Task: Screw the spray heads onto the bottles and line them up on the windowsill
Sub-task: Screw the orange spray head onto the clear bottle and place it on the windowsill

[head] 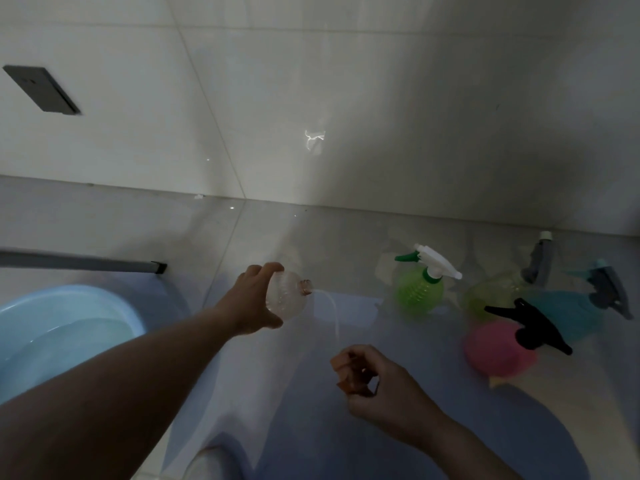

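Dimly lit, a glossy pale tiled floor (277, 237) meets a tiled wall (311, 81). Left hand (254, 299), fingers wrapped, holds a clear bottle (287, 296) tilted rightwards; right hand (377, 382) clasps an orange spray head (346, 372), tube (332, 310) at the neck. Assembled bottles (419, 289) stand right; a blue basin (62, 327) of water sits left.

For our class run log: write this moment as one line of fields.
left hand: holds clear round bottle, neck open | right hand: holds orange spray head, white tube at neck | step: inserting, unscrewed
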A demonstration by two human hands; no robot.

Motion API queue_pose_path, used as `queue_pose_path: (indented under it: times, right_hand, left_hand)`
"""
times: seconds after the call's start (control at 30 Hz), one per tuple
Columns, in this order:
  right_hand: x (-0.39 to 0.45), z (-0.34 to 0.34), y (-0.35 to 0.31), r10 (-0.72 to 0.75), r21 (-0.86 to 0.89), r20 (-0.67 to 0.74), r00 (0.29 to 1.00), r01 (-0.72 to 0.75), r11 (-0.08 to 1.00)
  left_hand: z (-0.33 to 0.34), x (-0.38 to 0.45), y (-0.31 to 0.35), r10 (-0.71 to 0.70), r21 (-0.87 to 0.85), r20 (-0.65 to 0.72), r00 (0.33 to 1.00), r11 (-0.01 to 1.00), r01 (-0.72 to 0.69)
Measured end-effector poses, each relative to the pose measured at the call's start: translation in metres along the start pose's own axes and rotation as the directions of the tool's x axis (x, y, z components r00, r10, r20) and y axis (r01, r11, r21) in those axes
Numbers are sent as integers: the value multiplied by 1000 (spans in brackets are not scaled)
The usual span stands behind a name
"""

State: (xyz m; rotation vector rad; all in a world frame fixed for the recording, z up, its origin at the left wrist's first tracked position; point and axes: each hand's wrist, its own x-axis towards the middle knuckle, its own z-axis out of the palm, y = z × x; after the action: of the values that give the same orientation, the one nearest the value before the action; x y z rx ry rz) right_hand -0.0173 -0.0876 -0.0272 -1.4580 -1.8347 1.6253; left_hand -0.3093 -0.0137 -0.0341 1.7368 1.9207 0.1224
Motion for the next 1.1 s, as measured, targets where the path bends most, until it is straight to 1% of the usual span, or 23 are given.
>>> queue_pose_path:
  times: [0.2, 0.33, 0.47, 0.5, 0.57, 0.67, 0.73, 0.8, 0.9, 1.03, 1.1]
  right_hand:
    - [0, -30, -14, -66, -25, -7, 998, 66, 998]
    - [4, -64, -38, -115, 21, -49, 992, 116, 993]
    - [3, -104, -67, -155, 32, -137, 978, 161, 986]
    - [1, -113, -77, -177, 23, -160, 971, 183, 983]
    - [-7, -130, -98, -229, -60, -169, 958, 222, 973]
    - [-20, -152, -120, -246, -176, -159, 956, 218, 960]
    - [-34, -167, -133, -261, -205, -165, 951, 226, 952]
    - [-55, -185, -149, -243, -160, -200, 949, 212, 964]
    - [-89, -208, -172, -195, -55, -223, 955, 187, 981]
    - [-130, -228, -196, -234, 33, -302, 924, 255, 966]
    - [-148, -233, -204, -253, 67, -339, 906, 292, 954]
  left_hand:
    - [-6, 2, 23, 117, -31, 19, 993, 993, -116]
    - [-18, 1, 47, 220, -49, 11, 976, 975, -219]
    - [-39, -6, 79, 341, -66, 62, 938, 939, -337]
    - [-46, -9, 87, 369, -65, 76, 926, 929, -364]
    - [-62, -17, 106, 415, -76, 73, 907, 909, -409]
    - [-86, -31, 134, 467, -77, 58, 882, 883, -463]
    - [-104, -42, 155, 475, -155, 60, 878, 873, -462]
    - [-123, -57, 177, 480, -290, 62, 875, 848, -444]
    - [-151, -78, 206, 494, -532, 56, 867, 750, -393]
    - [-183, -105, 237, 513, -715, 129, 849, 641, -279]
    - [-190, -115, 251, 479, -817, 139, 867, 550, -173]
